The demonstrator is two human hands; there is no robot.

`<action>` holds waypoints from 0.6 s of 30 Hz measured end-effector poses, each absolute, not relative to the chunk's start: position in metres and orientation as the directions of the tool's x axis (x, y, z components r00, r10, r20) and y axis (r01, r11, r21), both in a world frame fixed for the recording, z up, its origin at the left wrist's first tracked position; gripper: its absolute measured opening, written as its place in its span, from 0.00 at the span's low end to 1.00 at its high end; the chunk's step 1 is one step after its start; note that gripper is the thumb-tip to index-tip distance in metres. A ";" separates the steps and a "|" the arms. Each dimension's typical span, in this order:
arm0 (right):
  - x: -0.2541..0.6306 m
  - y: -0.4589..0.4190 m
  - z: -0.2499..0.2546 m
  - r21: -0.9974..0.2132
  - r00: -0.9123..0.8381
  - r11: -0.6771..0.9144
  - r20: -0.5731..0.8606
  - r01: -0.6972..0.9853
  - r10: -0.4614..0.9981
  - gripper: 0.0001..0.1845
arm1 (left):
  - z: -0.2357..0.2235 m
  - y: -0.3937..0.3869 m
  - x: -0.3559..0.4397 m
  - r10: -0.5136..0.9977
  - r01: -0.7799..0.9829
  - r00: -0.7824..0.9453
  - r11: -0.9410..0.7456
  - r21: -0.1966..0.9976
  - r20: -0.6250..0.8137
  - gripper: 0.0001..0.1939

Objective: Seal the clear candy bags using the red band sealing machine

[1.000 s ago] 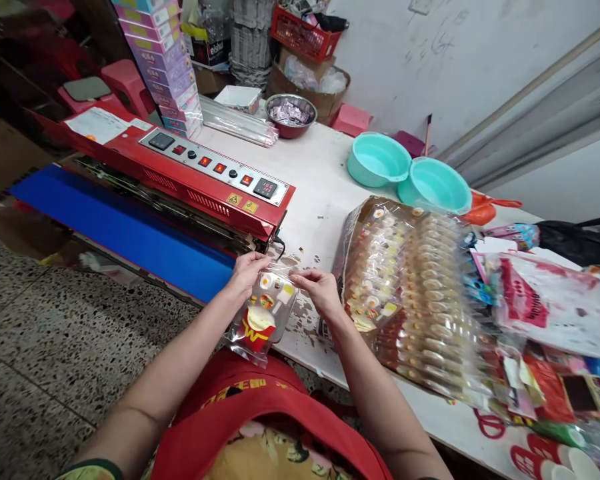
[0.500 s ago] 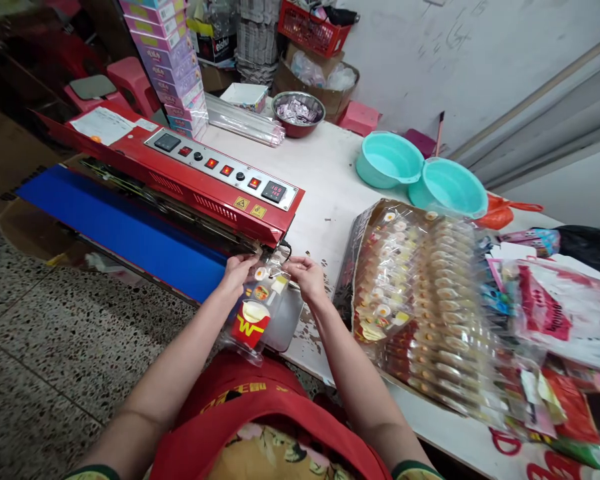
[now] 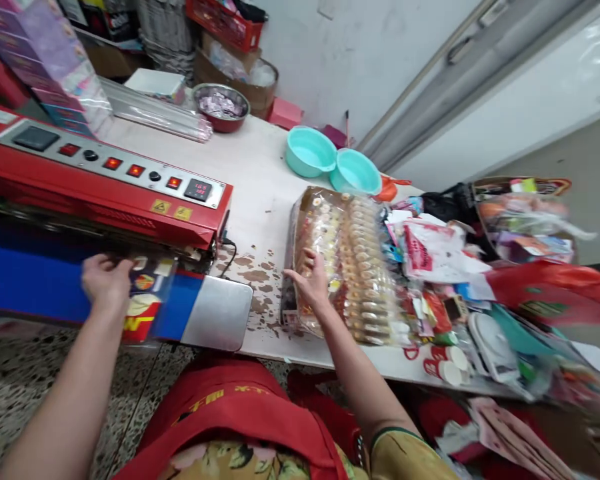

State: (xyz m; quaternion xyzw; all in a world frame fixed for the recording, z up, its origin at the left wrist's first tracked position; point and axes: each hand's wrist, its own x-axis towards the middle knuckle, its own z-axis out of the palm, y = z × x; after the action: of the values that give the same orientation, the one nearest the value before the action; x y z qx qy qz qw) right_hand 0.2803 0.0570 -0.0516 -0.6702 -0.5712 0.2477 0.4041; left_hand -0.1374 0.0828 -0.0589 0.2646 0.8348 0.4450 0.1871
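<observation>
My left hand (image 3: 107, 283) is closed on the upper left edge of a clear plastic bag (image 3: 147, 293), which holds a red-and-yellow fries carton and small toy food pieces. The bag hangs over the blue conveyor belt (image 3: 40, 267), its top edge along the front of a red sealing machine (image 3: 105, 193). To the right, my right hand (image 3: 311, 280) is over the near left part of a cardboard box packed with rows of similar clear packs (image 3: 365, 267). Its thumb and fingers are apart, with nothing seen between them.
A metal plate (image 3: 220, 313) adjoins the belt's right end. Behind the box sit two turquoise basins (image 3: 310, 152). A metal bowl of small sachets (image 3: 220, 107) stands farther back. Bags and paper cups (image 3: 443, 370) clutter the right side.
The view has swung right. My right hand has let go of the bag and moved right to the box. My left hand, still on the bag, has moved left along the machine.
</observation>
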 end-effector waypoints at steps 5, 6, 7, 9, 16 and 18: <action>0.425 0.046 -0.046 -0.288 0.094 -0.079 0.037 0.954 0.995 0.26 | -0.054 0.067 -0.117 0.700 0.745 -0.592 0.285 0.603 0.399 0.23; 0.438 0.047 -0.048 -0.229 0.060 -0.067 -0.037 0.971 0.998 0.21 | -0.052 0.062 -0.101 0.744 0.772 -0.525 0.213 0.598 0.413 0.21; 0.445 0.048 -0.049 -0.202 0.031 -0.051 -0.101 0.978 0.994 0.15 | -0.051 0.056 -0.085 0.787 0.786 -0.457 0.139 0.602 0.415 0.19; 0.449 0.050 -0.051 -0.237 -0.018 -0.024 -0.176 0.971 0.984 0.08 | -0.050 0.043 -0.050 0.869 0.770 -0.324 0.013 0.637 0.374 0.15; 0.414 0.029 0.009 -0.812 0.015 -0.026 -0.022 0.583 1.000 0.13 | -0.040 0.016 0.040 0.989 0.421 0.012 0.128 0.898 -0.147 0.14; 0.400 0.023 0.048 -0.818 0.069 0.036 0.092 0.574 0.993 0.10 | -0.025 0.020 0.065 0.980 0.299 0.139 0.097 0.949 -0.143 0.17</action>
State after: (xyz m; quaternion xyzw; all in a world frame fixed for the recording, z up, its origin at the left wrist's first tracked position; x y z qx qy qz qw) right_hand 0.3996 0.0230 0.0478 -0.6327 -0.6195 0.2862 0.3661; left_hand 0.0652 0.0198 -0.0246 0.5748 0.5561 0.3483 0.4889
